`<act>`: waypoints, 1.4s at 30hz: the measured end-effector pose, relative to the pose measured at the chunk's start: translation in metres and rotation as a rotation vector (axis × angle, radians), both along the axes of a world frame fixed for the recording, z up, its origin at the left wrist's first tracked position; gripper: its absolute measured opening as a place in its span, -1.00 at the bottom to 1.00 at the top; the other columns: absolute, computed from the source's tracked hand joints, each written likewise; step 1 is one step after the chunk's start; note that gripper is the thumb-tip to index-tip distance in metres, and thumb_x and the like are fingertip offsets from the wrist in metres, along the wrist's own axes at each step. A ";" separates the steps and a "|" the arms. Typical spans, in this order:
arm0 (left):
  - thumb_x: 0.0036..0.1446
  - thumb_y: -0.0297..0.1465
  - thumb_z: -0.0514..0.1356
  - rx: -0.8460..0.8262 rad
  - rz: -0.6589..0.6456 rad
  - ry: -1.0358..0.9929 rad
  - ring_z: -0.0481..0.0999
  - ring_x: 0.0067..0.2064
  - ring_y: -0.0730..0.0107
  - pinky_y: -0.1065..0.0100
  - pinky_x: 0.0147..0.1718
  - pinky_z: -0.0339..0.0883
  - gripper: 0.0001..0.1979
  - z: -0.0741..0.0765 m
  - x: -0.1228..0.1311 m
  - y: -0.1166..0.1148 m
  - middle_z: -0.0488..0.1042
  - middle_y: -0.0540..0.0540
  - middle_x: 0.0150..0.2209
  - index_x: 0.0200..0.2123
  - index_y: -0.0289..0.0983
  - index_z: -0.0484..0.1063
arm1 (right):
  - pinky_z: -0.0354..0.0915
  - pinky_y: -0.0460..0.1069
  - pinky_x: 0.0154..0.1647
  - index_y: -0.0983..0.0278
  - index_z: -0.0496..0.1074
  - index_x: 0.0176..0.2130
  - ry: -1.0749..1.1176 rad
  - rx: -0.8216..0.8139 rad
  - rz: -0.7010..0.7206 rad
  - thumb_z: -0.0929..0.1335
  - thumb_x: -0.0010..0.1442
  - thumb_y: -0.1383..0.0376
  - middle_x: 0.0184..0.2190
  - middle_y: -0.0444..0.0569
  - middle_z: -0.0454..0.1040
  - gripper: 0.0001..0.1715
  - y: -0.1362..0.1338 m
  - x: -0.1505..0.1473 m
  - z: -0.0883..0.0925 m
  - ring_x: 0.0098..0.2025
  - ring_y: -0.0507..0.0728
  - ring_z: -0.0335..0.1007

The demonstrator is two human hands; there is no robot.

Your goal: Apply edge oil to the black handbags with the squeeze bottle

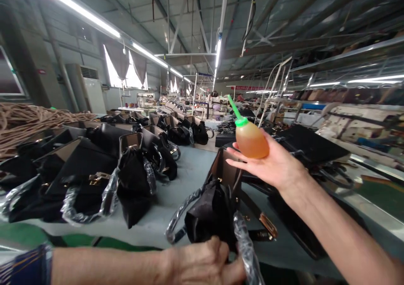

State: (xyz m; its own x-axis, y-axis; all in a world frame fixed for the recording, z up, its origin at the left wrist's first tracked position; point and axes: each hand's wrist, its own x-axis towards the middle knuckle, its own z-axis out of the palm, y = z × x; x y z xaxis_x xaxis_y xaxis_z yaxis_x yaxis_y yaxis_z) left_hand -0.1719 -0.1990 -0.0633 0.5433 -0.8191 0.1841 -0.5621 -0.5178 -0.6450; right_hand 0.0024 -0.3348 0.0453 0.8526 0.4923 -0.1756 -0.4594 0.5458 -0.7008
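A squeeze bottle (252,141) of amber liquid with a green cap and slanted nozzle rests in my right hand (271,163), palm up, raised over the table. Below it a black handbag (211,209) with a brown lining stands on the grey table (186,167), its handles wrapped in clear plastic. At the bag's lower front, my left hand (205,262) has its fingers curled beside the wrapped handle (246,247); what its fingertips hold, if anything, is hidden. A strap with gold metal parts (268,226) lies right of the bag.
Several black bags (135,188) with plastic-wrapped handles stand on the table's left side. Brown strips (28,125) are piled at the far left. Flat black pieces (309,144) lie to the right. Sewing machines and racks fill the background.
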 end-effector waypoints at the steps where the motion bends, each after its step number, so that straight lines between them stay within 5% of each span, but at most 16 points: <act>1: 0.17 -0.35 0.01 -0.047 -0.055 0.013 0.24 -0.50 0.51 0.43 -0.60 0.21 -0.71 0.003 -0.004 0.005 0.36 0.00 0.02 -0.11 -0.07 0.45 | 0.28 0.49 -0.21 0.34 0.41 -0.09 -0.003 -0.011 -0.020 0.25 0.21 0.12 -0.27 0.25 0.46 -0.59 -0.009 -0.001 0.002 -0.02 0.50 0.36; 6: 0.13 -0.45 0.10 -0.361 -0.002 -0.027 0.43 -0.40 0.46 0.40 -0.35 0.42 -0.72 -0.012 -0.021 0.025 0.50 -0.11 -0.12 -0.07 -0.24 0.42 | 0.31 0.48 -0.23 0.32 0.41 -0.12 -0.008 -0.026 -0.108 0.21 0.21 0.12 -0.29 0.22 0.47 -0.60 -0.033 -0.007 0.006 -0.02 0.48 0.36; 10: 0.14 -0.47 0.03 -0.713 0.100 -0.058 0.49 -0.34 0.33 0.35 -0.38 0.45 -0.76 -0.038 -0.023 0.031 0.53 -0.19 -0.25 -0.16 -0.28 0.41 | 0.33 0.45 -0.20 0.31 0.42 -0.15 0.011 0.006 -0.106 0.22 0.20 0.11 -0.30 0.21 0.47 -0.62 -0.024 -0.011 0.003 -0.01 0.46 0.36; 13: 0.16 -0.39 0.03 -0.971 0.242 0.060 0.50 -0.33 0.30 0.36 -0.40 0.46 -0.80 -0.040 -0.026 0.028 0.50 -0.19 -0.28 -0.20 -0.25 0.40 | 0.32 0.45 -0.17 0.32 0.42 -0.16 0.018 0.023 -0.099 0.21 0.21 0.12 -0.32 0.19 0.47 -0.62 -0.016 -0.012 0.002 -0.01 0.44 0.36; 16: 0.17 -0.39 0.03 -1.069 0.319 0.175 0.52 -0.33 0.34 0.41 -0.41 0.46 -0.84 -0.024 -0.035 0.019 0.49 -0.14 -0.29 -0.25 -0.21 0.39 | 0.31 0.45 -0.14 0.35 0.41 -0.13 0.020 0.031 -0.113 0.22 0.22 0.11 -0.31 0.22 0.46 -0.59 -0.012 -0.012 0.001 -0.02 0.43 0.37; 20: 0.16 -0.46 0.04 -1.064 0.316 -0.041 0.56 -0.29 0.38 0.50 -0.45 0.46 -0.76 0.008 -0.041 0.000 0.49 -0.22 -0.12 -0.08 -0.22 0.32 | 0.30 0.41 -0.08 0.36 0.39 -0.09 0.019 0.048 -0.125 0.22 0.22 0.09 -0.33 0.18 0.46 -0.55 -0.012 -0.013 0.000 -0.01 0.40 0.37; 26: 0.20 -0.40 -0.01 -0.986 0.415 0.129 0.54 -0.10 0.19 0.40 -0.48 0.46 -0.45 0.043 -0.013 -0.035 0.12 -0.46 0.25 0.24 -0.33 0.00 | 0.23 0.40 0.01 0.36 0.37 -0.06 0.022 0.049 -0.148 0.19 0.23 0.05 -0.31 0.16 0.44 -0.51 -0.012 -0.016 0.001 -0.01 0.36 0.37; 30: 0.16 -0.34 0.07 -0.921 0.633 0.321 0.58 -0.28 0.17 0.33 -0.48 0.41 -0.38 0.057 0.015 -0.048 0.27 -0.46 0.15 0.24 -0.39 -0.01 | 0.25 0.38 0.00 0.34 0.38 -0.08 0.001 0.061 -0.141 0.20 0.24 0.04 -0.32 0.14 0.45 -0.52 -0.012 -0.017 0.001 -0.03 0.33 0.38; 33: 0.20 -0.35 0.05 -0.950 0.797 0.400 0.54 -0.31 0.23 0.33 -0.40 0.36 -0.67 0.066 0.028 -0.041 0.45 -0.22 -0.11 0.00 -0.34 0.31 | 0.26 0.40 -0.02 0.35 0.40 -0.13 -0.006 0.061 -0.137 0.20 0.25 0.06 -0.34 0.12 0.45 -0.55 -0.015 -0.018 0.000 -0.03 0.35 0.38; 36: 0.24 -0.38 0.05 -1.090 0.684 0.433 0.48 -0.29 0.37 0.39 -0.31 0.29 -0.83 0.069 0.034 -0.023 0.40 -0.06 -0.30 -0.32 -0.28 0.41 | 0.25 0.44 -0.05 0.35 0.42 -0.18 0.001 0.047 -0.116 0.21 0.24 0.08 -0.37 0.13 0.46 -0.58 -0.021 -0.023 0.003 -0.02 0.40 0.36; 42: 0.21 -0.50 0.09 -1.104 0.250 0.638 0.36 -0.28 0.50 0.48 -0.27 0.22 -0.89 0.076 0.043 0.010 0.33 -0.02 -0.28 -0.31 -0.29 0.42 | 0.30 0.49 -0.19 0.29 0.45 -0.21 0.014 -0.034 -0.142 0.19 0.25 0.12 -0.37 0.16 0.49 -0.62 -0.044 -0.038 0.017 -0.05 0.45 0.38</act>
State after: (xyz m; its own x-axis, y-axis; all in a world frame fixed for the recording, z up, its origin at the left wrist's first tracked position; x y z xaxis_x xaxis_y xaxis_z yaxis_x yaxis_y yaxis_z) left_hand -0.1292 -0.1895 0.0124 0.8997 -0.2655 0.3464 -0.4214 -0.7353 0.5308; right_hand -0.0353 -0.3784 0.0621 0.9105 0.3605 -0.2027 -0.3895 0.5824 -0.7136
